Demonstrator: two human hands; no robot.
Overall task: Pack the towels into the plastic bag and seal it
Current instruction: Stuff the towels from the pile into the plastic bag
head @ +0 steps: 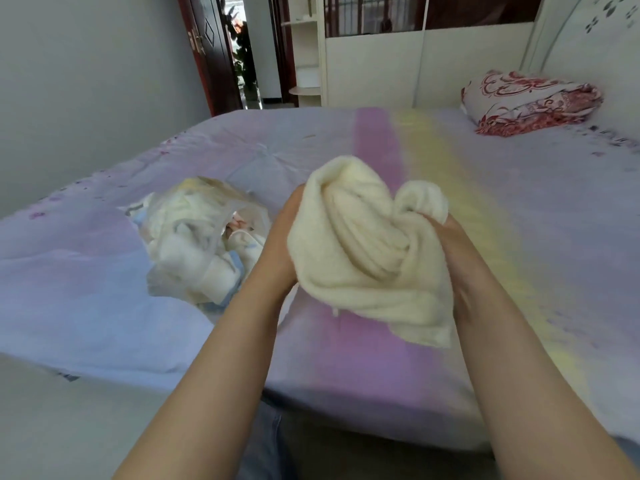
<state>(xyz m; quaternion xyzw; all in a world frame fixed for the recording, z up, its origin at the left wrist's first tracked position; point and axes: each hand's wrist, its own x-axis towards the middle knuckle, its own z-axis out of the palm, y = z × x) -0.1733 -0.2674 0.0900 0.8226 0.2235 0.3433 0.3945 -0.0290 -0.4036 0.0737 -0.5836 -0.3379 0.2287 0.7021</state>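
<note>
I have both my left hand [282, 247] and right hand [460, 261] clamped on a cream towel [367, 247], bunching it; next, I judge, it goes into the open plastic bag [194, 237].

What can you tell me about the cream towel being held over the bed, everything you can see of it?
The cream fluffy towel looks like thick, soft terry cloth, plain with no pattern. It is bunched and loosely rolled rather than folded flat, with deep folds in the middle and one corner hanging down at the lower right. It is held up above the pastel striped bedsheet, not resting on it. The left hand cups its left side and the right hand grips its right side. It is outside the clear plastic bag.
</note>
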